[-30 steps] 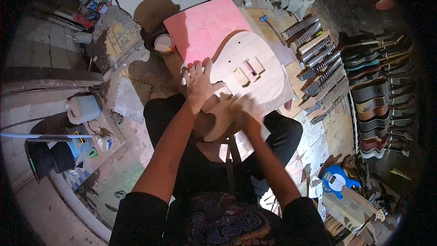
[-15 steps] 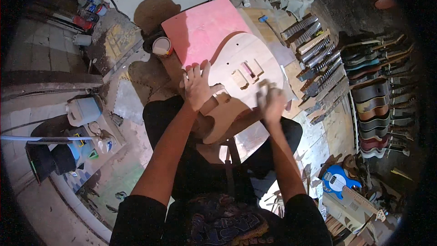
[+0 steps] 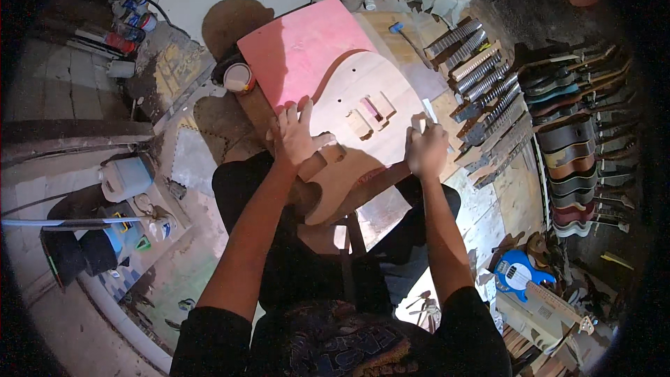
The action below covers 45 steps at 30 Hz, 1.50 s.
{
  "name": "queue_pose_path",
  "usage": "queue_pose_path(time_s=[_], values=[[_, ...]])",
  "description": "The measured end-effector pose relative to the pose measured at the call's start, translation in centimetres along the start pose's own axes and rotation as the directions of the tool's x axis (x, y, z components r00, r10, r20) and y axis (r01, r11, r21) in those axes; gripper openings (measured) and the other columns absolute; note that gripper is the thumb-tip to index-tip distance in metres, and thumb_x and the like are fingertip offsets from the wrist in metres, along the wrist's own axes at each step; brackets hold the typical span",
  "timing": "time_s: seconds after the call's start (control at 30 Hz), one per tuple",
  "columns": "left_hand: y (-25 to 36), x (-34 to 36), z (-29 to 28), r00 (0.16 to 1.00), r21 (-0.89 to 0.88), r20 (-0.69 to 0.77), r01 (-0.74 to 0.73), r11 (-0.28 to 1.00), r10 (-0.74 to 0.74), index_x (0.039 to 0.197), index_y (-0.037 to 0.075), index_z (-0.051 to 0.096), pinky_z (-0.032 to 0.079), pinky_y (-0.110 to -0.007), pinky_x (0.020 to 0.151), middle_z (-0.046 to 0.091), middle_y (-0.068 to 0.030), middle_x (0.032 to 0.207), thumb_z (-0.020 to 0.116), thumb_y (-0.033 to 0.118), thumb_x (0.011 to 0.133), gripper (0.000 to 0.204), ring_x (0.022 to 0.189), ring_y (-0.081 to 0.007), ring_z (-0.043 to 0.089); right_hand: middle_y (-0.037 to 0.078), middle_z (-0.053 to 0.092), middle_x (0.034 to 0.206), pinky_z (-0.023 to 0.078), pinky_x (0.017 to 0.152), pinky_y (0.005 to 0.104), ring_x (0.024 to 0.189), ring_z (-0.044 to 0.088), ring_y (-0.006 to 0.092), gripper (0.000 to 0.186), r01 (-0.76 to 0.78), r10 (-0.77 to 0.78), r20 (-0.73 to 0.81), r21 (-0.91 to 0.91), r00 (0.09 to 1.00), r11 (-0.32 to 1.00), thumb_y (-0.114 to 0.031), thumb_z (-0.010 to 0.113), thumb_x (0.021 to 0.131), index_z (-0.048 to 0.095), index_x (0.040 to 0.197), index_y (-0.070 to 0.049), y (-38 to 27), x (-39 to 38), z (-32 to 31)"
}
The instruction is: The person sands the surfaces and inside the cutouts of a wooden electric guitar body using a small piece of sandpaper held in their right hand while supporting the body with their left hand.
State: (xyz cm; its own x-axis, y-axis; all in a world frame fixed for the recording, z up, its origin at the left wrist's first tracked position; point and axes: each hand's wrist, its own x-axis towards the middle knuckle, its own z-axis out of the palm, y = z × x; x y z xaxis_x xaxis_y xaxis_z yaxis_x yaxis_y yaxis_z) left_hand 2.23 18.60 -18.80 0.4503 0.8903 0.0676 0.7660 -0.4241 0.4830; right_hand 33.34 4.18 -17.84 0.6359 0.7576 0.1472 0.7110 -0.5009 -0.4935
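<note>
Right hand (image 3: 427, 150) is the main change. One second ago it's a blur low on the pale wooden guitar body (image 3: 394, 126), by the waist; half a second ago it's blurred at the lower right edge. Now it sits a bit farther up that right edge, less blurred, fingers curled in. Small whitish piece (image 3: 420, 124) shows at its fingertips; can't tell if it's pinched or just behind them.

Left hand (image 3: 296, 136): same spot relative to the body in all frames, on the left edge, fingers spread, thumb out toward the cutout near the horns. Not closed around anything.

Body hasn't visibly shifted on the pink board (image 3: 307, 42). Lies flat, cutouts up, overhanging the near side of the board, horns toward the person's lap. Lower right edge, covered by the right hand one second ago, is now exposed.

Board, body and open can (image 3: 238, 78) all sit slightly farther left in view; can remains just beside the board's left edge.
</note>
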Motion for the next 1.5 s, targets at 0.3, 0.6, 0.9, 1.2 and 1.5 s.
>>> queue_pose_path(time_s=[0.3,0.6,0.9,1.2,1.5], values=[[-1.5,-0.1,1.4,0.997,0.002,-0.062,-0.039,0.999,0.039,0.151,0.012,0.046,0.032,-0.062,0.107,0.049,-0.0182,0.142,0.075,0.074,0.066,0.11,0.132,-0.0414,0.044,0.019,0.057,0.09,0.046,0.076,0.0459,0.085,0.058,0.0362,0.031,0.195,-0.182,-0.078,0.211,0.98,0.958,-0.014,0.08,0.077,0.061,0.096,0.002,-2.4,-4.5,1.3],[-2.5,-0.6,2.3,0.999,0.009,-0.034,-0.003,1.0,0.004,0.151,0.012,0.047,0.038,-0.06,0.103,0.049,-0.021,0.139,0.079,0.072,0.064,0.11,0.13,-0.0392,0.048,0.018,0.057,0.095,0.047,0.075,0.0445,0.087,0.058,0.0312,0.033,0.207,-0.199,-0.066,0.154,0.978,0.966,-0.018,0.076,0.082,0.06,0.104,0.002,-2.5,-5.1,0.4],[0.7,0.6,1.0,0.999,0.083,0.049,-0.014,0.996,0.01,0.154,0.013,0.044,0.034,-0.06,0.109,0.048,-0.0207,0.14,0.078,0.074,0.066,0.113,0.132,-0.0384,0.047,0.018,0.063,0.102,0.048,0.078,0.0425,0.091,0.06,0.0309,0.037,-0.049,0.115,-0.109,0.478,0.987,0.877,-0.014,0.081,0.081,0.062,0.107,0.004,3.7,0.7,1.4],[-1.2,-0.1,1.3,0.991,0.046,-0.081,-0.098,0.994,0.102,0.154,0.009,0.044,0.039,-0.058,0.105,0.051,-0.0214,0.135,0.072,0.081,0.067,0.116,0.128,-0.04,0.05,0.015,0.06,0.086,0.047,0.074,0.0435,0.081,0.058,0.0298,0.034,-0.074,0.11,-0.075,0.382,0.991,0.921,-0.02,0.079,0.084,0.062,0.103,0.002,1.1,0.2,0.0],[-0.6,-0.4,-0.3,0.997,0.146,0.067,0.014,0.989,-0.024,0.158,0.014,0.038,0.029,-0.064,0.108,0.046,-0.0229,0.145,0.064,0.086,0.07,0.116,0.137,-0.0399,0.043,0.021,0.069,0.106,0.049,0.087,0.0535,0.104,0.064,0.0398,0.038,0.353,-0.321,0.358,-0.026,0.877,0.935,-0.026,0.071,0.091,0.066,0.118,0.0,-8.5,-14.9,3.3]])
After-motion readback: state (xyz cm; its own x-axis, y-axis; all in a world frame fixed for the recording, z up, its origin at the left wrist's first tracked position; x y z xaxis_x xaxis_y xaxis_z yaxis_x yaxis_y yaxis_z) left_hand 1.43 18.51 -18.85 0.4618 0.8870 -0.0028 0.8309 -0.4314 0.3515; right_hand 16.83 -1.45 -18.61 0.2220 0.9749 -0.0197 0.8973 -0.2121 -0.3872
